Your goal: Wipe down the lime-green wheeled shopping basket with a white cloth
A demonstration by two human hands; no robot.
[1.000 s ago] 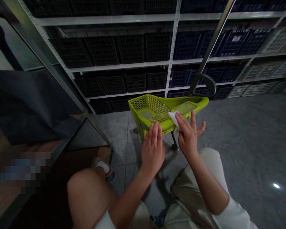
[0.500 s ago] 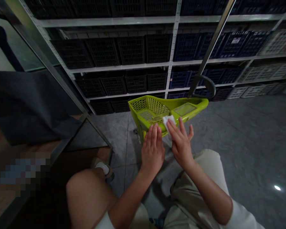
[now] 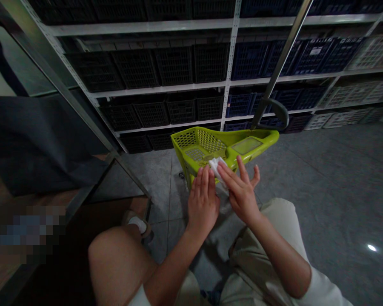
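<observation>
A lime-green plastic basket [image 3: 191, 146] with a perforated wall stands on small legs on the grey floor in front of me. My left hand [image 3: 203, 199] lies flat against its near side, fingers straight and together. My right hand [image 3: 239, 189] presses a small white cloth [image 3: 216, 165] against the basket's near rim with stretched fingers. The cloth sits between the two hands' fingertips.
A metal pole with a dark curved handle [image 3: 276, 108] rises behind the basket. White shelving [image 3: 230, 85] filled with dark and blue crates lines the back. A slanted steel frame [image 3: 83, 114] stands at left. My bare knees are below.
My right hand has slid the white cloth leftward along the basket's rim, from near the flat panel towards my left hand. The left hand has barely moved.
</observation>
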